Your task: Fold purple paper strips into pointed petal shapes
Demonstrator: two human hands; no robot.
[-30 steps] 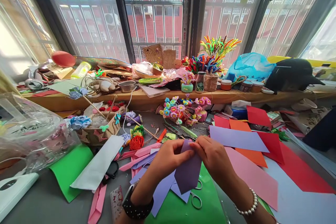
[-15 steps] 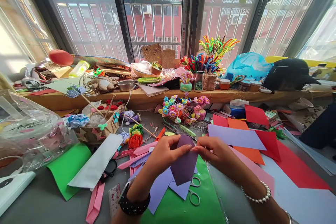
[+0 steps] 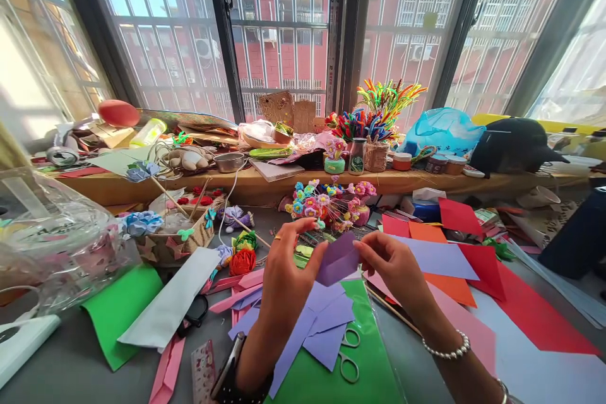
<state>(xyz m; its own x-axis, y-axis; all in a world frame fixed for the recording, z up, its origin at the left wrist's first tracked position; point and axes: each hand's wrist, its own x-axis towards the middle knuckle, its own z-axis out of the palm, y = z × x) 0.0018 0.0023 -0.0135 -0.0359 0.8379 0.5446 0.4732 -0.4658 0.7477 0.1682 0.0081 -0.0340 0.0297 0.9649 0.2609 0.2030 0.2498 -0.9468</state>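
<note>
Fingertips of my right hand (image 3: 392,265) are pinched together on the right edge of a small purple paper piece (image 3: 337,262), which is held up above the desk between my 2 hands. A line runs across it; whether that is a crease or just a bend, I cannot tell. My left hand (image 3: 290,268) is spread, thumb and forefinger well apart, with the thumb tip right by the paper's left edge; I cannot tell whether it touches. A gold ring (image 3: 278,237) sits on that hand, and a beaded bracelet (image 3: 447,353) circles my right wrist.

Below, loose purple pieces (image 3: 296,331) overlap on a glossy green sheet (image 3: 360,390), with the 2 handle loops of some scissors (image 3: 351,381) showing just beside them. A thin stick (image 3: 395,309) passes under my right forearm. Farther right lie a pink sheet (image 3: 466,322) and a large red sheet (image 3: 540,315). On my left are folded pink strips (image 3: 249,281) and a white packet (image 3: 173,303). Past my fingers stands a bunch of small colourful flowers (image 3: 315,199), and up on the window ledge (image 3: 293,185), bright pipe cleaners (image 3: 353,125) and a black cap (image 3: 514,142).
</note>
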